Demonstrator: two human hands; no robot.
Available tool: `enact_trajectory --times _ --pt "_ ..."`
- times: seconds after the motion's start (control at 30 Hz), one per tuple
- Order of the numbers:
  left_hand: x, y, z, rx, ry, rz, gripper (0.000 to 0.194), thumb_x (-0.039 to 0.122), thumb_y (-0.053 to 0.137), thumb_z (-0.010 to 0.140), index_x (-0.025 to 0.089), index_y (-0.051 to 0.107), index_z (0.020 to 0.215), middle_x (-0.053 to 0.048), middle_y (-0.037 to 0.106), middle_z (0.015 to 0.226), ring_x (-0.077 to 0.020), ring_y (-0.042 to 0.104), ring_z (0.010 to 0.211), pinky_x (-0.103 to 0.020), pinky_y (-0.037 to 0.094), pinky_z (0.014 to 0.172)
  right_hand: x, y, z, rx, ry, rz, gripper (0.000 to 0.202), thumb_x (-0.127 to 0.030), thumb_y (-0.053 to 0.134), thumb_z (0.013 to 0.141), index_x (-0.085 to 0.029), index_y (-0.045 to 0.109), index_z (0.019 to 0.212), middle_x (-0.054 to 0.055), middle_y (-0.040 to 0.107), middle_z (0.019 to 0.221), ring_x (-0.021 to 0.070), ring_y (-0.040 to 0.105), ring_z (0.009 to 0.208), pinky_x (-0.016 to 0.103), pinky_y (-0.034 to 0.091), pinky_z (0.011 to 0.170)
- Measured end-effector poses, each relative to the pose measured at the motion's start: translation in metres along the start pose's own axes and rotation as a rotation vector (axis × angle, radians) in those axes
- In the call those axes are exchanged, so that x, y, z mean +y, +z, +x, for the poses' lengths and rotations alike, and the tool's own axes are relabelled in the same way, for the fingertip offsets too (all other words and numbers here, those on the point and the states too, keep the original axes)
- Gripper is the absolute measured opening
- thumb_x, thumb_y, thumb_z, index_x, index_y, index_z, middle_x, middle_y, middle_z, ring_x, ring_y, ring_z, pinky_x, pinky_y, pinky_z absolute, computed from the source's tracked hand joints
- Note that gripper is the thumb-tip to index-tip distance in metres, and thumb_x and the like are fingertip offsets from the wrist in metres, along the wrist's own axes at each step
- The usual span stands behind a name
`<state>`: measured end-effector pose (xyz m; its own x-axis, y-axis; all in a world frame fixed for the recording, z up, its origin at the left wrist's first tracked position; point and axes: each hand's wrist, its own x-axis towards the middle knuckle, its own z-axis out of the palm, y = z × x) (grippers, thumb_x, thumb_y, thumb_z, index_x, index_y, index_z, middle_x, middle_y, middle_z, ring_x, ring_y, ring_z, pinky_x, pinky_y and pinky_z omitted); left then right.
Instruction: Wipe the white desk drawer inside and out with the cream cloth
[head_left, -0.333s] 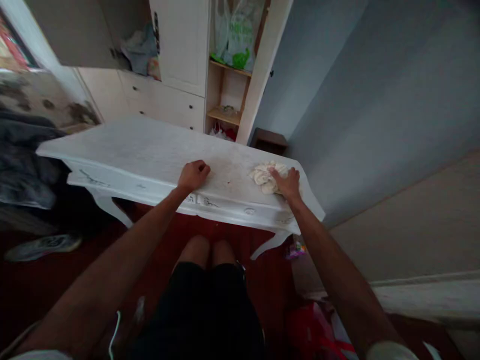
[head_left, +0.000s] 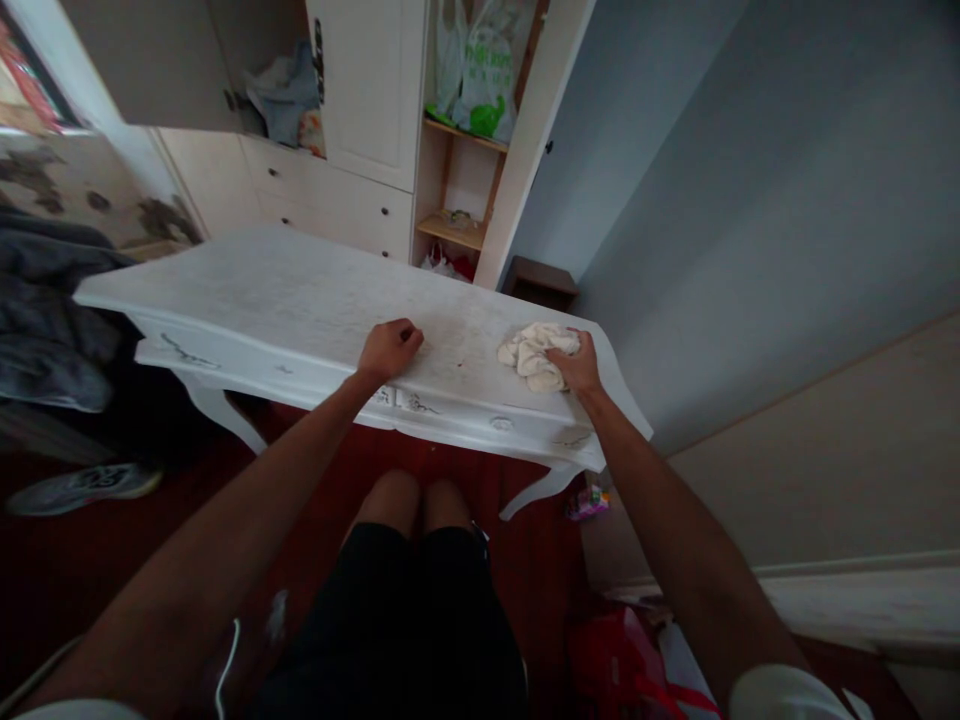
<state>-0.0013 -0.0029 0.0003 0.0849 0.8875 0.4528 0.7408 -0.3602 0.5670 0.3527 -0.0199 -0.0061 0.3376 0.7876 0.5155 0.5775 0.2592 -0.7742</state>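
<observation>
A white table (head_left: 247, 285) with carved drawer fronts stands before me, its top smudged with dirt. My left hand (head_left: 390, 348) rests in a loose fist near the front edge, at the middle of the top; nothing shows in its curled fingers. Over to the right, my right hand (head_left: 579, 362) grips the right side of a bunched cream cloth (head_left: 536, 355) lying on the tabletop. The thumb lies on the cloth and the fingers curl round its far side. A small dark reddish speck sits on the top between the two hands.
Behind the table is a white wardrobe (head_left: 367, 90) with plastic bags (head_left: 484, 75) on a shelf. A grey wall (head_left: 750, 200) borders the right. Dark clothes (head_left: 45, 310) and a shoe (head_left: 86, 488) are at left; a red bag (head_left: 619, 660) lies on the floor at lower right.
My right hand's fingers have drawn in from a spread position and now grip the cloth, which looks more bunched. My left hand has stayed in place.
</observation>
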Motion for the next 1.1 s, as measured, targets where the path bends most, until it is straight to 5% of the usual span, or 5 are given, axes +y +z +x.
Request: enact_trajectory --times 0.2,0.5,0.73,0.87,1.1 --pt "-0.001 0.0 0.0 -0.003 -0.005 -0.032 0.031 0.034 0.046 0.082 0.014 0.068 0.074 -0.008 0.068 0.072 -0.0176 0.055 0.064 -0.029 0.039 0.064 -0.001 -0.002 -0.018 0.079 0.1 0.176 0.042 -0.031 0.07 0.066 -0.021 0.049 0.101 0.0 0.062 0.088 0.0154 0.058 0.076 0.035 0.053 0.076" --pt "-0.001 0.0 -0.001 0.017 0.004 -0.068 0.029 0.034 0.047 0.081 0.015 0.067 0.071 -0.007 0.065 0.068 -0.0174 0.055 0.063 -0.029 0.038 0.063 -0.011 -0.023 -0.042 -0.122 0.099 0.204 0.079 -0.058 0.072 0.07 -0.023 0.042 0.135 0.014 0.043 0.144 0.0261 0.043 0.13 0.044 0.036 0.109" --pt "0.0 -0.002 -0.001 -0.001 -0.007 -0.065 0.03 0.033 0.046 0.082 0.015 0.068 0.072 -0.006 0.066 0.069 -0.0172 0.055 0.065 -0.028 0.04 0.065 -0.023 -0.053 -0.113 0.098 0.253 0.272 0.035 -0.052 0.069 0.074 -0.019 0.064 0.086 0.004 0.067 0.088 0.0152 0.061 0.077 0.029 0.051 0.071" --pt "0.001 -0.001 -0.001 0.004 -0.017 -0.069 0.029 0.034 0.046 0.082 0.015 0.067 0.072 -0.006 0.065 0.068 -0.0172 0.055 0.064 -0.029 0.04 0.065 -0.031 -0.045 -0.16 -0.169 0.614 0.468 0.037 -0.054 0.068 0.076 -0.018 0.066 0.083 0.001 0.063 0.071 0.0093 0.051 0.05 0.019 0.034 0.04" --pt "0.003 -0.005 -0.001 -0.011 -0.008 -0.087 0.028 0.034 0.045 0.081 0.016 0.062 0.069 -0.004 0.062 0.067 -0.0161 0.053 0.064 -0.028 0.038 0.064 -0.026 0.018 -0.165 -0.562 1.277 0.955 0.033 -0.045 0.056 0.089 -0.013 0.064 0.09 0.005 0.069 0.075 0.0103 0.059 0.052 0.018 0.039 0.04"
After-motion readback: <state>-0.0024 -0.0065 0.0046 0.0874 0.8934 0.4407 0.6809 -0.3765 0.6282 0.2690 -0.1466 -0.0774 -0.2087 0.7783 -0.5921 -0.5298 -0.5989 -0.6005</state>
